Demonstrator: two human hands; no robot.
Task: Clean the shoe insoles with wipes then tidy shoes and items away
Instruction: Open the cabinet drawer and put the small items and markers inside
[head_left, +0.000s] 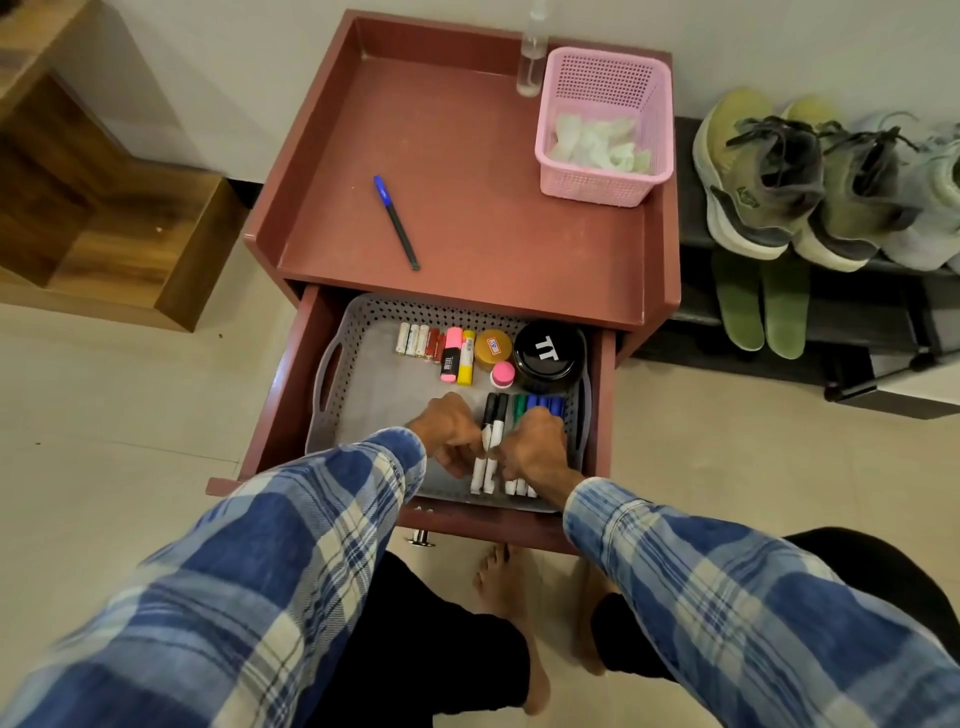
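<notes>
Both my hands are inside a grey perforated tray (332, 358) in the open drawer of a reddish cabinet. My left hand (449, 434) curls its fingers against two black-capped white markers (491, 441). My right hand (532, 449) lies curled over a row of green and blue markers (540, 404). A pink basket (649, 124) holding used wipes (597, 143) stands on the cabinet top at the back right. Olive-green shoes (753, 171) sit on a dark rack to the right, with two green insoles (761, 306) leaning below them.
A blue pen (396, 222) lies on the cabinet top (467, 130), and a clear spray bottle (531, 57) stands beside the basket. The tray also holds batteries, highlighters (457, 356), a yellow jar, a pink cap and a black tub (549, 353). Wooden steps lie at the left.
</notes>
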